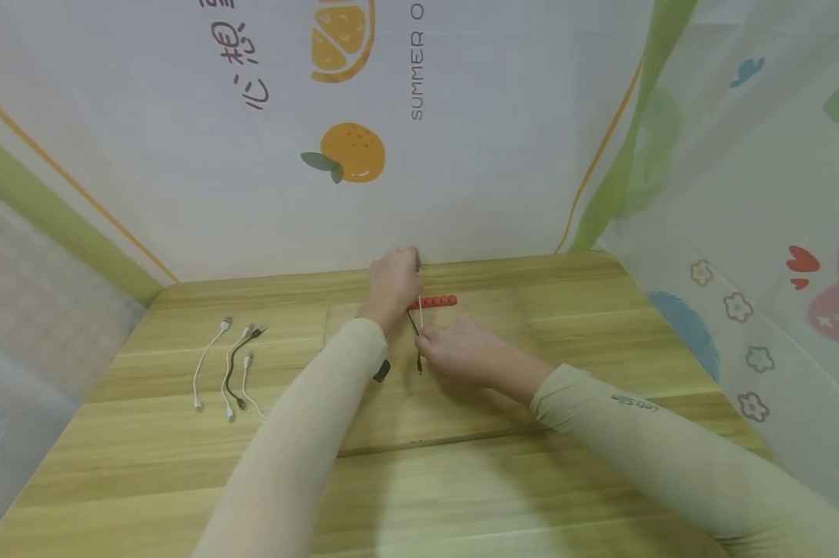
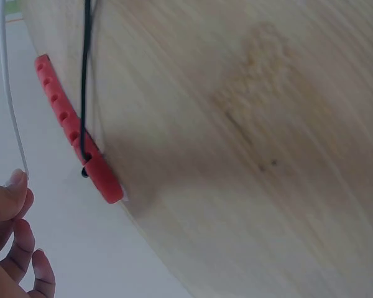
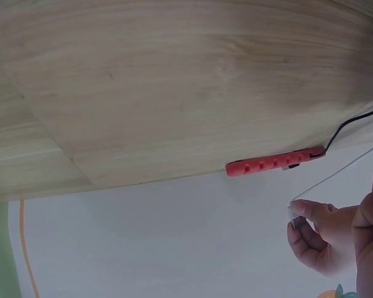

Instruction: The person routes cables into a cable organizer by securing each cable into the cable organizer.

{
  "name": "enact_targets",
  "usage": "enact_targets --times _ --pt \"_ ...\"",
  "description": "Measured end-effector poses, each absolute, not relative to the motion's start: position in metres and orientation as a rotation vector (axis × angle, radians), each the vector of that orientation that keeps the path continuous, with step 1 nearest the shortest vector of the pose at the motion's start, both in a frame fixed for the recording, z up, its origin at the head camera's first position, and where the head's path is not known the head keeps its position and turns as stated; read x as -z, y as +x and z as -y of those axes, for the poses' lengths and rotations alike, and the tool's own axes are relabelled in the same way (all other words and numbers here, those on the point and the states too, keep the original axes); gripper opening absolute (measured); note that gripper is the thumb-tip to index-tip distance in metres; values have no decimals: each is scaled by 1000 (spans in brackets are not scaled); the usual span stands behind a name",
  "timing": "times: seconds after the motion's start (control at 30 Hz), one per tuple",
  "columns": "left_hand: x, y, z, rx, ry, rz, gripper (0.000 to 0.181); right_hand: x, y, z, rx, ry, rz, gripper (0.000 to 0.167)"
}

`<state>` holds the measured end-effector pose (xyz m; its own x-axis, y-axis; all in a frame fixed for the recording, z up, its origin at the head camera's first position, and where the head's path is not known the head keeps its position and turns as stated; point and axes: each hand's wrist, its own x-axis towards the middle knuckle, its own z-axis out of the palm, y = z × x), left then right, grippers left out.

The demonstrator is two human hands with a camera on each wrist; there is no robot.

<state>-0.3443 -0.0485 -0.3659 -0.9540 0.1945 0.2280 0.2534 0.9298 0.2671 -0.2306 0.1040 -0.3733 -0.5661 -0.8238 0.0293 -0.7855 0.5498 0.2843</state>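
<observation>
A white cable [image 1: 421, 311] is stretched between both hands above the board. My left hand [image 1: 394, 280] pinches its upper end; in the right wrist view the left hand [image 3: 323, 239] holds the plug [image 3: 294, 215] between thumb and finger. Nearer the front, my right hand [image 1: 461, 351] grips the cable's other part. Beneath the cable lies a red cable holder [image 1: 441, 301] with several slots, also seen in the left wrist view [image 2: 63, 118]. A black cable [image 2: 84, 74] sits in the slot near one end of the holder, and its plug [image 1: 420, 364] hangs beside my right hand.
Several white cables [image 1: 197, 372] and a black cable [image 1: 231, 372] lie on the table [image 1: 133, 434] at the left. A black object [image 1: 382, 371] shows beside the left sleeve on the wooden board [image 1: 461, 422]. A printed curtain [image 1: 489, 155] hangs behind the table.
</observation>
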Motion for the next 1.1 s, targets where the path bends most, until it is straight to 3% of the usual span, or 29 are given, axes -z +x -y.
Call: enact_targets --times 0.27,1.1 --pt "380 -348 50 422 -316 2913 12 379 -232 -101 325 1359 2720 9" --pt "390 -354 50 277 -362 2980 16 395 -233 -102 287 1364 2713 9"
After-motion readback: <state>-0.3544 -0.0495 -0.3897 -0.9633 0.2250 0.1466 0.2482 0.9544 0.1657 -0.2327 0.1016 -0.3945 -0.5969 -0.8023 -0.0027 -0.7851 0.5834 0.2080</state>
